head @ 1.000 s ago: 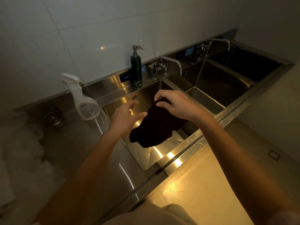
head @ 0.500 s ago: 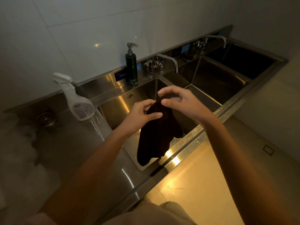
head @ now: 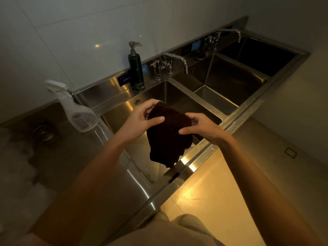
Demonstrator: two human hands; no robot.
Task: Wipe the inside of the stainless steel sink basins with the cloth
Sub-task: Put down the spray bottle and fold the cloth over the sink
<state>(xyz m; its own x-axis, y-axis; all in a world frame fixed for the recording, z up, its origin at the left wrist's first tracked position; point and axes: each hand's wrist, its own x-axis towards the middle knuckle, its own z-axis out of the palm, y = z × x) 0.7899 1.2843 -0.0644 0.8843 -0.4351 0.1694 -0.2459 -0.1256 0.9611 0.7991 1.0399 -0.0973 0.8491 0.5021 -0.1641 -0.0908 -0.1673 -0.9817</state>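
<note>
A dark cloth [head: 166, 137] hangs in the air above the nearest stainless steel sink basin [head: 122, 112]. My left hand [head: 140, 119] pinches its upper left edge, thumb on top. My right hand [head: 200, 127] grips its upper right edge. The cloth's lower end dangles over the basin's front rim. A middle basin [head: 229, 82] and a far basin [head: 259, 55] lie to the right in the same steel counter.
A white spray bottle [head: 76, 110] stands on the counter left of the near basin. A dark pump dispenser [head: 135, 68] sits on the back ledge beside a faucet [head: 174, 61]. A second faucet [head: 229, 32] is farther right. A round drain [head: 43, 132] lies at far left.
My left hand reached in and took hold of the cloth. Both hands have since moved apart, spreading its upper edge above the near basin.
</note>
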